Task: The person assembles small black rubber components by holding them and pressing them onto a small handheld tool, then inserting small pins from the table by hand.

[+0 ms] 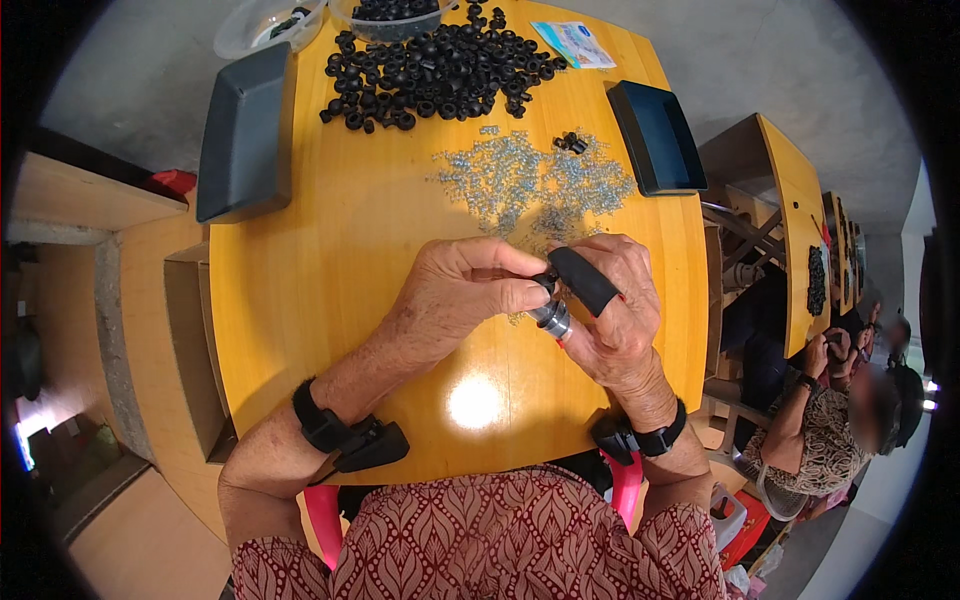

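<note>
Between my left hand's (pixel 450 295) thumb and forefinger is a small black plastic part (pixel 545 282), mostly covered by the fingertips. My right hand (pixel 625 310) closes on the same part from the other side. A black sleeve (pixel 585 282) covers one right finger, and a silver metal cylinder (pixel 551 319) sits at the right thumb tip. Just beyond the hands, many tiny shiny pieces (pixel 495 175) are scattered, too small to name, with a few black pieces (pixel 570 143) among them. Farther off lies a heap of round black plastic parts (pixel 440 75).
Dark trays stand at the left (pixel 245 140) and right (pixel 655 140) edges of the yellow wooden table (pixel 320 270). At the far edge are a clear tub (pixel 395 28) of black parts and a white-and-blue packet (pixel 573 45). Another person (pixel 815 440) sits at the right.
</note>
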Motion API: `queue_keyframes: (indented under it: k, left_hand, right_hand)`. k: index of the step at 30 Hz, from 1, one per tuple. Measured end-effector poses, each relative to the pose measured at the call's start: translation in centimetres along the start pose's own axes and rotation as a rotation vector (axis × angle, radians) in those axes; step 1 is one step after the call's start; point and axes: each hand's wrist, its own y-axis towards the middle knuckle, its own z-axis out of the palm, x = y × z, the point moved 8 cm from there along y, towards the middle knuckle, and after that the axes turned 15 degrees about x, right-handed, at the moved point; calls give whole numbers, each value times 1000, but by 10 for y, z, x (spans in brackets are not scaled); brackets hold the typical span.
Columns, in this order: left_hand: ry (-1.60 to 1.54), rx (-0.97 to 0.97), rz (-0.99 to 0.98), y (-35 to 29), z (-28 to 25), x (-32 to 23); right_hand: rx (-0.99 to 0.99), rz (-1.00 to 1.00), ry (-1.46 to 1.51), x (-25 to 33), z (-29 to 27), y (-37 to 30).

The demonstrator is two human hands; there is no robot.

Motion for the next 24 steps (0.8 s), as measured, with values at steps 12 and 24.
queue_keyframes:
  k: [12,24]
  left_hand:
    - [-92,56,-12,1,3,4]
    - [92,-40,11,1,3,5]
  right_hand:
    - [68,-17,58,1,-3,3]
    - [190,-43,-1,0,-4,1]
